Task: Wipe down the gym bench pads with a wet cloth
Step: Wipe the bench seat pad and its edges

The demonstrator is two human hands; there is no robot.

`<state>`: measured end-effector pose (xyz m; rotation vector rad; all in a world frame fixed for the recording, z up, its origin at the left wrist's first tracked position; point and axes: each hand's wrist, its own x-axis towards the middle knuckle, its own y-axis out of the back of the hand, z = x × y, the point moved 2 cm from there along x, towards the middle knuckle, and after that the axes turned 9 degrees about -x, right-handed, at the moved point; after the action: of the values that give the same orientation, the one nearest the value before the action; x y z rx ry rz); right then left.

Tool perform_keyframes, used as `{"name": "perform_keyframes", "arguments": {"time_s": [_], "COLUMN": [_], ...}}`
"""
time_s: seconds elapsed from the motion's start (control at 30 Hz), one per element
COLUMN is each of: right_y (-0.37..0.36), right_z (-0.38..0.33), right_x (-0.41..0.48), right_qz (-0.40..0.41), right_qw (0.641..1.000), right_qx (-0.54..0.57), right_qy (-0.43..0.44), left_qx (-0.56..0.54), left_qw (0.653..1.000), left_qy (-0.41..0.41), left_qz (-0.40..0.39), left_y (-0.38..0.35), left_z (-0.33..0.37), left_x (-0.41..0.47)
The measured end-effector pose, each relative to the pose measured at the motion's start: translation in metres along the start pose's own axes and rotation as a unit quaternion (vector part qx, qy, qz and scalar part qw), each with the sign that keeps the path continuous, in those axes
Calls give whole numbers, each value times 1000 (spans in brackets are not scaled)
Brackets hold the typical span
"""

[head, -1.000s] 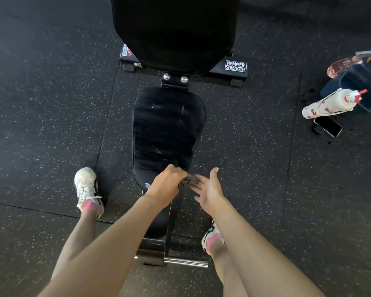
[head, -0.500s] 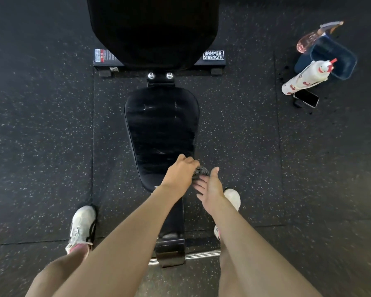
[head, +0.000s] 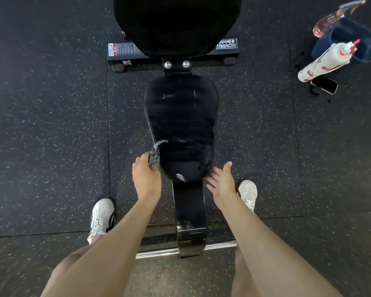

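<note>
The black seat pad (head: 181, 116) of the gym bench lies straight ahead, streaked with faint wipe marks. Beyond it rises the black back pad (head: 177, 24). My left hand (head: 146, 176) grips a bunched grey speckled cloth (head: 155, 156) at the pad's near left edge; one end of the cloth sticks up over the pad. My right hand (head: 222, 181) is spread with fingers straight, palm turned toward the pad's near right corner, and holds nothing.
A bench frame (head: 190, 213) with a chrome bar (head: 220, 246) runs between my white shoes (head: 101, 219). At the far right on the speckled rubber floor stand a blue tub (head: 360, 43), a white spray bottle (head: 323, 63), a pink bottle (head: 328, 23) and a phone (head: 325, 84).
My hands have parted: the left carried the cloth from the pad's near right corner to its near left edge, and the right let go and opened. My view moved to the bench's midline.
</note>
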<state>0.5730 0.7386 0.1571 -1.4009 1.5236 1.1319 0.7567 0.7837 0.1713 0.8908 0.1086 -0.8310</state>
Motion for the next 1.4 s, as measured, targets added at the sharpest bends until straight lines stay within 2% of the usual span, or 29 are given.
{"name": "perform_keyframes", "arguments": {"time_s": [0.2,0.33,0.43,0.6,0.67,0.8,0.87,0.97,1.13,1.27,1.4], "right_y": [3,5,5,6,6,7,9,13,21,25,33], "right_z": [2,0,0,2,3,2,2,1,-1,-5,-6], "right_x": [1,1,0,0,-2,-4,-3,0,11,10,8], "right_qz": [-21,-30,-34,-40,-43,-51,-56,-63,-66,-78,-52], "right_qw": [1000,1000,999,999,999,999,998,998,997,997,998], "right_qx": [1,4,8,18,18,2,-5,-15,-36,-7,40], "right_qy": [4,2,2,8,10,14,15,12,18,-2,-17], "left_qx": [87,132,129,53,35,40,59,90,94,73,1], "left_qw": [996,989,987,973,976,997,997,995,993,985,976], "left_qy": [-28,-55,-73,-167,-170,-69,-42,-45,-71,-119,-123], "left_qz": [9,-44,-62,-151,-129,-12,9,9,-22,-106,-179], "left_y": [-26,-40,-49,-48,-38,-23,-29,-48,-72,-91,-94], "left_z": [16,25,31,27,23,14,16,31,43,52,55], "left_x": [-31,-46,-55,-51,-45,-31,-31,-47,-66,-85,-89]}}
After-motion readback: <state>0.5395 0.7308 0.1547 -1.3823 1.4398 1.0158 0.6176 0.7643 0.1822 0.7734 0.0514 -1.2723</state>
